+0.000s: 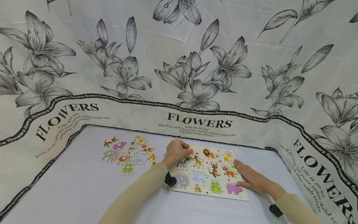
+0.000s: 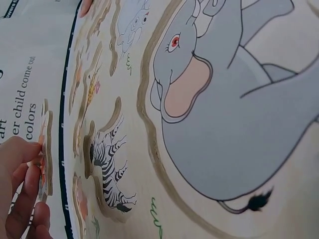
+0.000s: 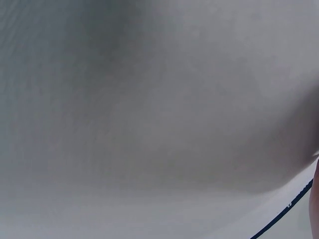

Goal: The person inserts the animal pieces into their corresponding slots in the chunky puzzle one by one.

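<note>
A wooden animal puzzle board (image 1: 242, 195) lies on the white cloth, its printed recesses facing up. At its far-left corner, my left hand (image 1: 176, 153) pinches an orange-patterned wooden puzzle piece (image 2: 45, 157) between thumb and fingers, tilted on edge above the board. Which animal it shows cannot be made out. Below that hand are the zebra recess (image 2: 115, 174) and the large grey elephant recess (image 2: 224, 149). My right hand (image 1: 254, 179) rests against the board's right edge with straight fingers. The right wrist view is mostly a blurred pale surface.
Several loose animal pieces lie in a group left of the board, among them a grey elephant piece (image 1: 110, 156), a green frog piece (image 1: 127, 168) and a purple hippo piece (image 1: 119, 145). Behind the table hangs a flower-printed cloth (image 1: 195, 124).
</note>
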Available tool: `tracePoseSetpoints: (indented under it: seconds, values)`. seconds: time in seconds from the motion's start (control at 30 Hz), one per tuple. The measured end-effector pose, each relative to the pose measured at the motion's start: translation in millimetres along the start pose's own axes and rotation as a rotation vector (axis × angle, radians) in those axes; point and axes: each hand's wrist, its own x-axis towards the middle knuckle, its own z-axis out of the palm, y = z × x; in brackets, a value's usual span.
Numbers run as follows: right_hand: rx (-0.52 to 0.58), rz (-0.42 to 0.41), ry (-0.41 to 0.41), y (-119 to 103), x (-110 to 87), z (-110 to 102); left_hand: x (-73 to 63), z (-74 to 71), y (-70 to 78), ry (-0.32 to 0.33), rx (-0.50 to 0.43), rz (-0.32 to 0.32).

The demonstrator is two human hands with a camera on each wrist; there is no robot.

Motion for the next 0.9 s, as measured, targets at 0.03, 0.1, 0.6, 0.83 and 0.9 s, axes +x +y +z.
tracePoseSetpoints:
  seconds: [0.03,0.1,0.6,0.83,0.9]
  values:
    - [-0.005,0.000,-0.001,0,-0.2,0,0.3,0.7,0.3,-0.002,0.000,-0.003]
    - [-0.007,0.001,0.000,-1,-0.6,0,0.6,1.9,1.3,-0.003,0.002,-0.007]
    - [-0.028,-0.006,0.013,0,-0.4,3,7.8,11.9,4.5,0.000,0.057,0.029]
    - [-0.016,0.009,0.005,-1,-0.7,3,12.7,19.5,8.3,-0.016,0.061,0.028]
    - [-0.022,0.010,0.006,-2,-0.9,2,14.0,21.6,10.2,-0.017,0.068,0.024]
